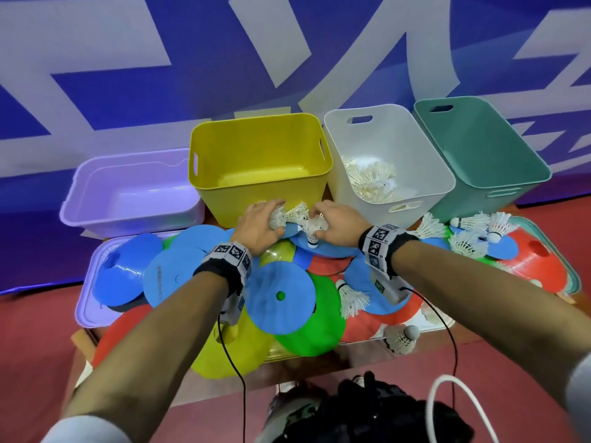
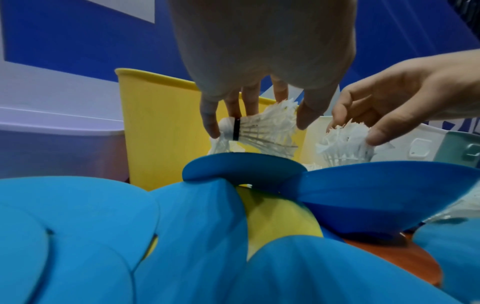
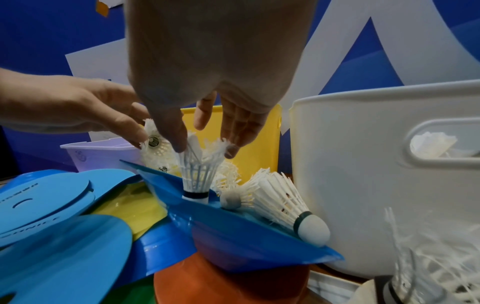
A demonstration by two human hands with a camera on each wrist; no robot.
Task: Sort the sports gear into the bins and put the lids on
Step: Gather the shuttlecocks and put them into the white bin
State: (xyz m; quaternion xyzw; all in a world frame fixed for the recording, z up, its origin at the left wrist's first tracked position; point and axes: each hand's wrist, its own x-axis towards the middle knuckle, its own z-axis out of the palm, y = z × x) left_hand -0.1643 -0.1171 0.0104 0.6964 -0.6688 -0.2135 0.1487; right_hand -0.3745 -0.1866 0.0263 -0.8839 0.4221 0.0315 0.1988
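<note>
In front of the yellow bin [image 1: 260, 161], the left hand [image 1: 260, 227] curls round one shuttlecock [image 2: 257, 129] and the right hand [image 1: 339, 223] pinches another shuttlecock [image 3: 198, 166] by its feathers, both probably featherlight and easily crushed, best lifted gently by the skirt.

Little can be read here. The flat light-blue foam disc [image 1: 179, 276] carries a line of small dark print near its rim, too small and blurred in the head view to make out; in the right wrist view the same kind of disc [image 3: 44, 197] shows raised letters, also not legible. The grey wrist bands [image 1: 379, 241] bear black-and-white square marker codes, not text. The blue wall banner [image 1: 287, 52] has large white strokes, cropped and unreadable. A round sticker inside a white feather shuttlecock [image 3: 153, 142] is blurred.
</note>
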